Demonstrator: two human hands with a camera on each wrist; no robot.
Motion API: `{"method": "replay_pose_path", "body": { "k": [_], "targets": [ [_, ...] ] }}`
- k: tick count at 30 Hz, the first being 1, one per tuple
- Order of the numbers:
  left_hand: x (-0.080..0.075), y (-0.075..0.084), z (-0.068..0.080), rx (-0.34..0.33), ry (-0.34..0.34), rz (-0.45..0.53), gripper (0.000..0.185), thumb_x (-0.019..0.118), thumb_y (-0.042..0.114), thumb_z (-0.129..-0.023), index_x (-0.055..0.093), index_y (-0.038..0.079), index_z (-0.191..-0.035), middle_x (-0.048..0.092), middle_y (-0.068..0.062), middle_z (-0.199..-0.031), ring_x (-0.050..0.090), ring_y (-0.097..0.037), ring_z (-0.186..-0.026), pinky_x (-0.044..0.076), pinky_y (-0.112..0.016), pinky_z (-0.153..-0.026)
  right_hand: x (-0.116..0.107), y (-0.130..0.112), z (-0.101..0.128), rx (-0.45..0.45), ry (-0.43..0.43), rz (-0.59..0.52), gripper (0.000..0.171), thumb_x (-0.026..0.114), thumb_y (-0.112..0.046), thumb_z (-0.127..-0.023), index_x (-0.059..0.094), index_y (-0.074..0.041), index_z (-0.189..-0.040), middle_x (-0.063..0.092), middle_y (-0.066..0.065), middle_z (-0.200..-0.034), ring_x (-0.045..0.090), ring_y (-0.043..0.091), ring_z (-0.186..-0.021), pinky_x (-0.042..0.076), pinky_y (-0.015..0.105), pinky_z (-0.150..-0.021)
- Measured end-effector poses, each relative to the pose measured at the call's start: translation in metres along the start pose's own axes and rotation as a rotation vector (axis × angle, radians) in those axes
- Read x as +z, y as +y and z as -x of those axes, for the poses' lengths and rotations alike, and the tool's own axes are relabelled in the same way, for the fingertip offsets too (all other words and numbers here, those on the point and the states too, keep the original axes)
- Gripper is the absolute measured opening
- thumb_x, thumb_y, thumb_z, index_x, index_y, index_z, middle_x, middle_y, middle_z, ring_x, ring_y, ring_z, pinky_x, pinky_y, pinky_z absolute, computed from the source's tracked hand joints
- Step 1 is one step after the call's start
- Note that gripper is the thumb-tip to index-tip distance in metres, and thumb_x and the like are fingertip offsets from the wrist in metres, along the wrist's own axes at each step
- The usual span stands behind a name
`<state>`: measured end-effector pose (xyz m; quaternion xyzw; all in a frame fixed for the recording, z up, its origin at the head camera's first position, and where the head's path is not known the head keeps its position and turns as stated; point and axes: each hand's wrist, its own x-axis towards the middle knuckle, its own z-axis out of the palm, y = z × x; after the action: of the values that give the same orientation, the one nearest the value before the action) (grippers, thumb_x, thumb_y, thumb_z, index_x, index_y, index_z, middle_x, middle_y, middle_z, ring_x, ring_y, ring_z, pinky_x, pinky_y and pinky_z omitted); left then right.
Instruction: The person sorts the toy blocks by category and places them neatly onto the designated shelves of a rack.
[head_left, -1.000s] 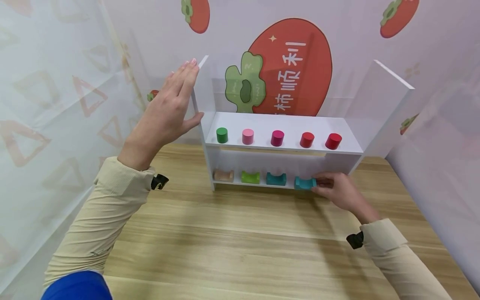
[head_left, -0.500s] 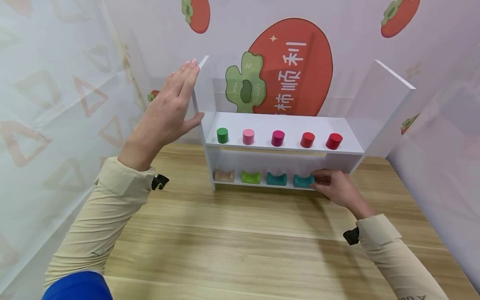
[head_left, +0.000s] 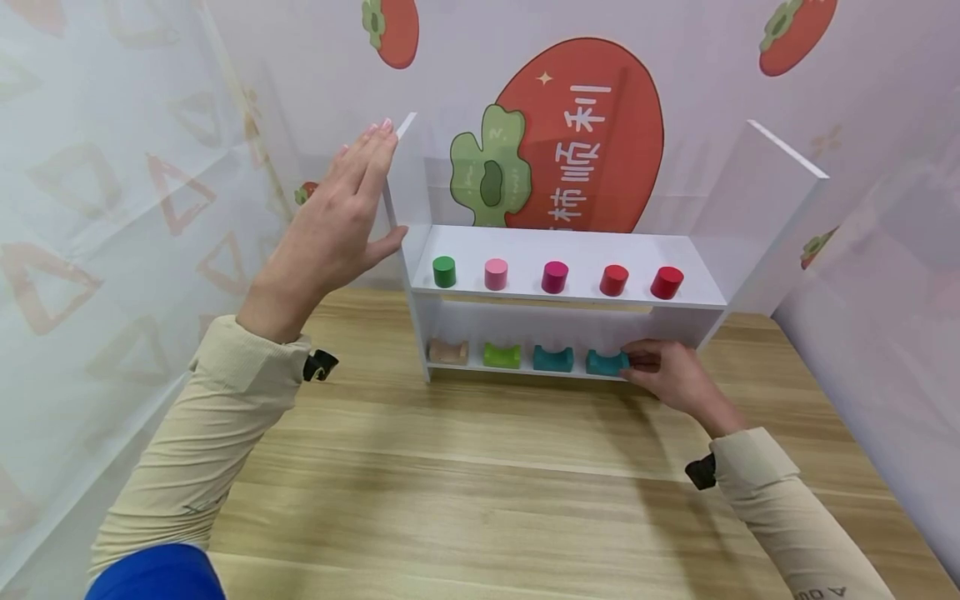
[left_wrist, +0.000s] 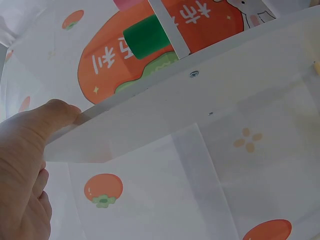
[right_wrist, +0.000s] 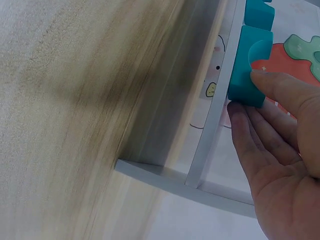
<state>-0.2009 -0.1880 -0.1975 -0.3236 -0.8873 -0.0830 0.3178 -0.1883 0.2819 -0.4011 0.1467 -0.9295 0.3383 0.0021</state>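
Fingers (head_left: 643,357) of the right hand (head_left: 675,379) are pinched on a teal block (head_left: 606,362) on the shelf's (head_left: 570,296) lower tier; the left hand (head_left: 333,225) is pressed flat, fingers straight, against its side.

A wooden tabletop (head_left: 480,500) meets a white backdrop (head_left: 675,50) printed with red persimmons; translucent patterned sheets flank it.
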Motion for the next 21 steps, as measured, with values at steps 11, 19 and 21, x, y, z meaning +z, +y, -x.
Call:
{"method": "replay_pose_path", "body": {
  "k": [11,19,21],
  "targets": [
    [0.003,-0.001,0.009,-0.033,0.002,0.008,0.104,0.080,0.014,-0.091,0.012,-0.003,-0.168,0.018,-0.018,-0.177,0.018,-0.032,-0.166,0.016,-0.051,-0.136,-0.008,-0.005,0.005,-0.050,-0.004,-0.013,0.038,0.079,-0.001,-0.092,0.070,0.011,-0.127,0.072,0.029,-0.125,0.074,0.046,-0.112,0.062,0.052,-0.093],
    [0.008,0.002,0.031,-0.053,0.045,0.021,0.108,0.082,0.015,-0.089,0.011,-0.004,-0.167,0.024,-0.024,-0.174,0.024,-0.038,-0.163,0.020,-0.052,-0.134,-0.011,-0.002,0.011,-0.096,0.016,0.061,0.034,0.079,-0.004,-0.092,0.074,0.005,-0.125,0.075,0.024,-0.121,0.076,0.042,-0.109,0.061,0.056,-0.093],
    [0.011,0.001,0.041,-0.060,0.040,0.025,0.107,0.082,0.015,-0.088,0.012,-0.006,-0.167,0.026,-0.026,-0.172,0.025,-0.041,-0.162,0.022,-0.054,-0.133,-0.012,-0.002,0.018,-0.105,0.030,0.085,0.033,0.080,-0.007,-0.093,0.075,0.003,-0.124,0.077,0.022,-0.119,0.077,0.040,-0.108,0.061,0.056,-0.093]
  ]
}}
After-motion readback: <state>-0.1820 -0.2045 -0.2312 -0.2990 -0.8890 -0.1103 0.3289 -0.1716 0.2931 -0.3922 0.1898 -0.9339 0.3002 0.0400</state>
